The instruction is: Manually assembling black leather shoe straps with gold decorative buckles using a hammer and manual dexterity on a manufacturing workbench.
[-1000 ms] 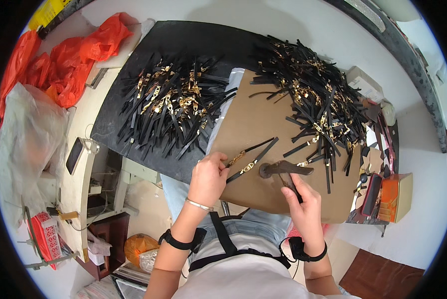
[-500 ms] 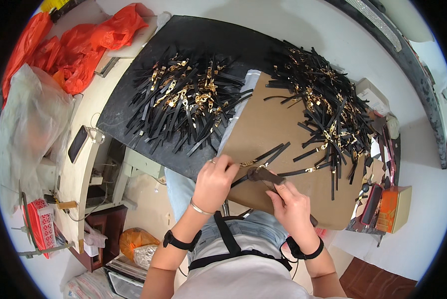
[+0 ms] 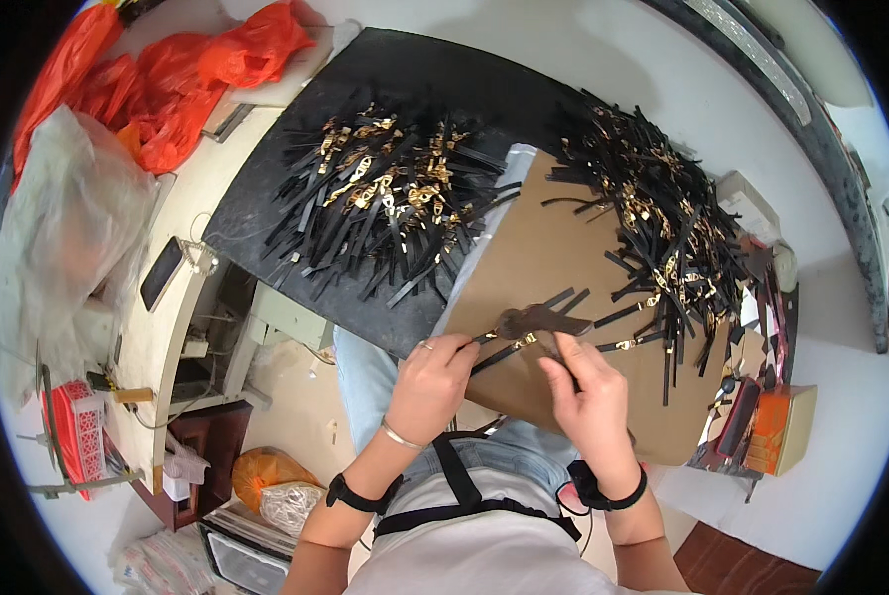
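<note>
My right hand (image 3: 593, 395) is closed around the handle of a hammer, whose dark head (image 3: 545, 319) is over the brown board (image 3: 494, 268). Pinched in the fingers of my left hand (image 3: 432, 385) is a black strap with gold hardware (image 3: 488, 336), its far part lying beside the hammer head. Close by, another black strap with a gold link (image 3: 524, 341) rests on the board. Whether the hammer touches a strap I cannot tell.
A pile of black straps with gold links (image 3: 385, 198) lies on the black mat (image 3: 266, 213) at left, and a second pile (image 3: 662, 198) at right. A phone (image 3: 162, 273) rests on the side table. An orange box (image 3: 776, 428) stands at far right.
The hammer head has risen a little and turned, uncovering the gold link of a strap beneath it. My right hand has shifted slightly right; my left keeps its pinch.
</note>
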The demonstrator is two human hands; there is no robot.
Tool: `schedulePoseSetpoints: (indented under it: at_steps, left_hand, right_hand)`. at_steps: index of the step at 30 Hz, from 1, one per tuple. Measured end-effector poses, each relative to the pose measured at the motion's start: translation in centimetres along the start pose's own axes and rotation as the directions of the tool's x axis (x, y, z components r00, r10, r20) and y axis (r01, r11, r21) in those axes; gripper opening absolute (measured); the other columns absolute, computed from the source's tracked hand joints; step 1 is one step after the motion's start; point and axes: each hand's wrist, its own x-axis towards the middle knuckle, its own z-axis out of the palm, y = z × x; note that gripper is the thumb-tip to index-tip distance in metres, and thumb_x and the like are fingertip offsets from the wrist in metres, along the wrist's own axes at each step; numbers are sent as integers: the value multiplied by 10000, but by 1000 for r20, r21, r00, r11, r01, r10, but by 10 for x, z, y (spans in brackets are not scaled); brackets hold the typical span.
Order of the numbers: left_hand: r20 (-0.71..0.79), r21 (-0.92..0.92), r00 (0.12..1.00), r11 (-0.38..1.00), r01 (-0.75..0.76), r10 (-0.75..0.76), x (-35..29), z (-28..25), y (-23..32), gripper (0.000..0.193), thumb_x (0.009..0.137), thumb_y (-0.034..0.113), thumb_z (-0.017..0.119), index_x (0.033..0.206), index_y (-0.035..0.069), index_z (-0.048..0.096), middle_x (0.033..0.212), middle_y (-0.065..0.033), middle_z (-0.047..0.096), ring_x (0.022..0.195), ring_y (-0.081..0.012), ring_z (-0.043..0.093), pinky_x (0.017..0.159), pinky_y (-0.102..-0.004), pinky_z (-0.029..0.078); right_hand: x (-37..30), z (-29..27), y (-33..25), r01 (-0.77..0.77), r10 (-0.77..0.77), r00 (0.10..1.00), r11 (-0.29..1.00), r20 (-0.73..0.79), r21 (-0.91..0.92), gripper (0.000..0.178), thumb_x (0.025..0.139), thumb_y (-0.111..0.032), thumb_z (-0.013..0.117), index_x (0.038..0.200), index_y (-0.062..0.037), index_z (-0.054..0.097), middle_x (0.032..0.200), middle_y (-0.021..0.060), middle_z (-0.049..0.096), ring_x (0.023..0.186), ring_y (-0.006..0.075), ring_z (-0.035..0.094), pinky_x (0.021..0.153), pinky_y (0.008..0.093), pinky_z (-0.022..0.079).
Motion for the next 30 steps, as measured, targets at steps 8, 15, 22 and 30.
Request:
schedulePoseSetpoints:
  at_steps: [8,15,22,30]
  left_hand:
    - [18,25,996,996,91,-91,18,1,33,110,827,60,738,936,41,734,976,-90,674,901,-296,630,808,-399,497]
    - [176,-114,984,993,37,-16,53,84,86,223,816,99,754,1003,32,653,982,-140,593,935,-355,597,853,-443,507]
    - [181,-130,983,989,65,-41,58,86,87,199,800,73,752,965,28,651,973,-141,592,928,-354,591,818,-450,508]
    - [196,-80,979,994,74,-57,54,77,78,171,766,109,793,844,36,660,816,-123,612,826,-340,607,756,-426,500]
  right_hand:
    - [-30,-23,25,-62,65,995,997,-75,47,332,874,-132,754,1190,-59,687,925,159,699,713,336,695,618,403,563]
    - [-61,-85,81,-458,457,839,886,-296,69,361,927,-92,693,1265,27,643,957,228,702,809,304,713,719,377,545]
    - [-57,-83,89,-450,433,891,883,-135,-137,354,917,-153,702,1265,-90,675,854,139,680,698,324,665,662,384,534]
    - [-54,-67,89,-285,268,952,952,-147,-114,315,874,-142,747,1172,-54,698,868,147,690,729,337,680,642,410,547]
